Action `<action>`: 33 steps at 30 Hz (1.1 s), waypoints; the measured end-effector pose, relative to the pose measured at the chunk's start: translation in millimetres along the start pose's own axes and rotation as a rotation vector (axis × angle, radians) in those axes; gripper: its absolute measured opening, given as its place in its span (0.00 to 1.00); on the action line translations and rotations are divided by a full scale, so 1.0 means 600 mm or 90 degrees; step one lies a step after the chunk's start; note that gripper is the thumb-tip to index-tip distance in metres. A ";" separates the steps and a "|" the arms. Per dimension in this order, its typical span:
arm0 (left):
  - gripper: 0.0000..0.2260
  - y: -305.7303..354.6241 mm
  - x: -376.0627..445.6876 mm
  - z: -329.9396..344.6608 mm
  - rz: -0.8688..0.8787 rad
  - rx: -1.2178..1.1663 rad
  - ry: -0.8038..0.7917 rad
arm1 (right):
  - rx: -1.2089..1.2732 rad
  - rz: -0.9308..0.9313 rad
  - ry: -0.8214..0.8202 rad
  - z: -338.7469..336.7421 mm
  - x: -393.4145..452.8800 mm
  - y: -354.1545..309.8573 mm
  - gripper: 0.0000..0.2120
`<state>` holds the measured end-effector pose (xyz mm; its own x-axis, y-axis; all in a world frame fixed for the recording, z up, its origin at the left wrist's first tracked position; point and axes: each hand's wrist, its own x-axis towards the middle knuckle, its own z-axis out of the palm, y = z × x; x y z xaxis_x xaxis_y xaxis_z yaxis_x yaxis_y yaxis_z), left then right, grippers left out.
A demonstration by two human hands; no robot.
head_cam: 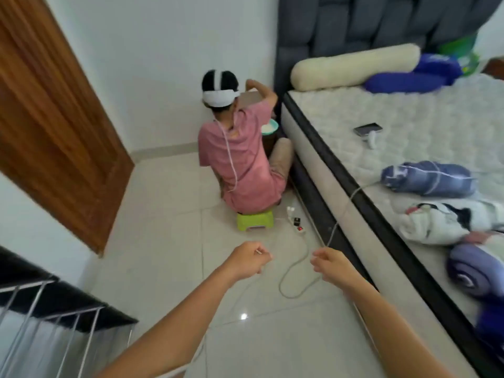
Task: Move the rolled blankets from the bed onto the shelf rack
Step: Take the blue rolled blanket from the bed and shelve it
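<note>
Three rolled blankets lie on the bed point(313, 148) at the right: a blue striped roll point(428, 179), a white patterned roll point(447, 223) and a purple roll point(471, 271) nearest me. The shelf rack point(49, 304), with thin metal bars and a black top, stands at the lower left. My left hand point(249, 259) is a closed fist over the floor and pinches a thin white cable. My right hand point(331, 264), fingers curled, pinches the same white cable point(342, 216), which runs up onto the mattress. Neither hand touches a blanket.
A person in a pink shirt point(240, 162) sits on a green stool point(255, 220) on the tiled floor by the bed. A power strip point(297, 227) and looped cord lie behind the stool. A wooden door point(54, 126) stands left. A phone point(368, 129), cream bolster point(354, 66) and blue pillows lie on the mattress.
</note>
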<state>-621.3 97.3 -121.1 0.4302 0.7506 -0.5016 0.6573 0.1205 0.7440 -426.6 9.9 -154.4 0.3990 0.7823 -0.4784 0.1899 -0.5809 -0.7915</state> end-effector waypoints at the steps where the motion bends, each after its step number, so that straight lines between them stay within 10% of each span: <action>1: 0.06 0.041 0.019 0.043 0.015 -0.001 -0.034 | 0.019 0.019 0.034 -0.053 -0.006 0.026 0.09; 14: 0.08 0.410 0.160 0.555 0.089 0.089 -0.426 | 0.296 0.214 0.489 -0.486 -0.102 0.304 0.04; 25: 0.32 0.424 0.224 0.796 -0.322 0.088 -0.591 | 0.358 0.389 0.638 -0.622 -0.128 0.404 0.09; 33: 0.44 0.447 0.283 0.870 -0.458 0.078 -0.572 | 0.361 0.423 0.548 -0.761 -0.049 0.495 0.27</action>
<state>-49.2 -82.0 -237.1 0.1851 -0.2046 -0.9612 0.9633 0.2313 0.1362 27.8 -288.2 -201.9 0.7725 -0.1580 -0.6151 -0.6085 -0.4613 -0.6457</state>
